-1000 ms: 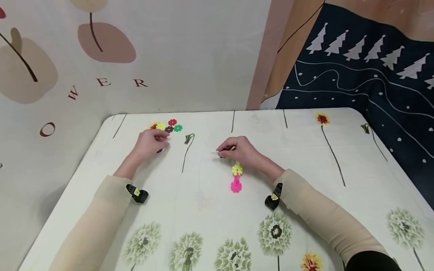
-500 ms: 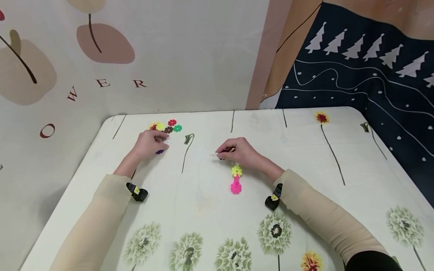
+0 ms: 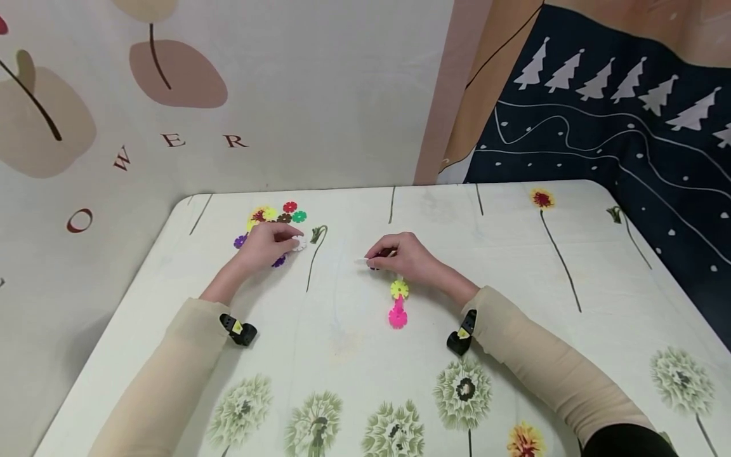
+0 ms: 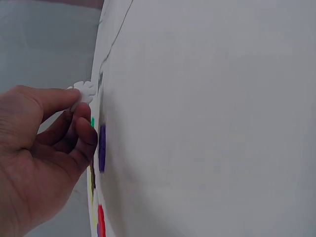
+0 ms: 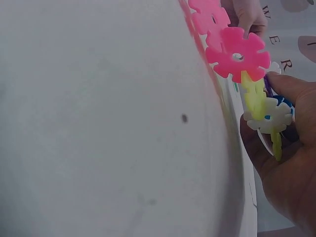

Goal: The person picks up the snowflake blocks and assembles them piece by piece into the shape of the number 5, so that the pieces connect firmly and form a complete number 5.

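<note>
My left hand [image 3: 265,249] pinches a white flower-shaped snowflake disc [image 4: 87,92] between thumb and fingers, just above the table. My right hand [image 3: 408,255] grips one end of a chain of interlocked snowflake discs. Its bright pink disc [image 5: 238,55] and a yellow disc [image 3: 400,290] hang toward me. White, blue and purple discs sit closer to the right fingers, which partly hide them. Below the left hand lies a purple disc [image 3: 278,261], and another purple piece [image 3: 240,242] is to its left.
Beyond the left hand lie loose discs: red [image 3: 290,207], green [image 3: 299,217], brown [image 3: 283,218] and yellow [image 3: 270,212]. The white tablecloth [image 3: 342,381] has printed dandelions and stems. A pale wall hanging [image 3: 320,95] rises behind the table, with a dark tree-print cloth [image 3: 599,127] at right.
My left hand has moved right, away from the loose discs, bringing the white disc with it and uncovering purple pieces. My right hand and the chain have stayed nearly still.
</note>
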### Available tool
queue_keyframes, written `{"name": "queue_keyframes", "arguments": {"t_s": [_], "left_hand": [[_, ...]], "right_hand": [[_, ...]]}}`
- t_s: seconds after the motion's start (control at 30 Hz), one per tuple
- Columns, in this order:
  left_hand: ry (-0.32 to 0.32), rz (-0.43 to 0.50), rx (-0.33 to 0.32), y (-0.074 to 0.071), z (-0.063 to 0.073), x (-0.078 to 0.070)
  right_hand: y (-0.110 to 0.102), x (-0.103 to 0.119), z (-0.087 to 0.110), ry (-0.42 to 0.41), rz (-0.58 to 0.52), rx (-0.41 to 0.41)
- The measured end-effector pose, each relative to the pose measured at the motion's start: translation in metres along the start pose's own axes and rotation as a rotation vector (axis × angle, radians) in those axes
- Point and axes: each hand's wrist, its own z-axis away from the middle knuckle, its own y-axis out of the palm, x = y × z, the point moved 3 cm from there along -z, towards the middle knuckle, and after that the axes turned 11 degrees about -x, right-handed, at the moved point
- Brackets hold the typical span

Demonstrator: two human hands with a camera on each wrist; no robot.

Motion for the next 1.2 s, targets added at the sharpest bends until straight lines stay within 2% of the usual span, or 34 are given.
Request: {"name": "queue_keyframes", "arguments": {"t_s": [0.2,0.33,0.43,0.7,0.9,1.2], "left_hand": [[0.006,0.118,0.071,0.017,0.002,-0.021],[0.010,0.151,0.114,0.028,0.005,-0.036],[0.037,0.174,0.147,0.035,0.007,-0.048],[0.074,0.256,0.235,0.045,0.014,-0.072],[0.062,0.322,0.267,0.047,0.016,-0.079],[0.044,0.354,0.293,0.053,0.015,-0.078]], "right_hand": [[0.000,-0.001,-0.001,-0.005,-0.004,0.002],[0.000,-0.001,-0.001,-0.001,-0.003,0.007],[-0.002,0.000,0.000,0.008,0.012,-0.002],[-0.004,-0.001,-0.003,-0.001,0.022,-0.015],[-0.005,-0.001,-0.003,-0.011,0.031,-0.018],[-0.004,-0.002,-0.003,-0.017,0.022,-0.018]]}}
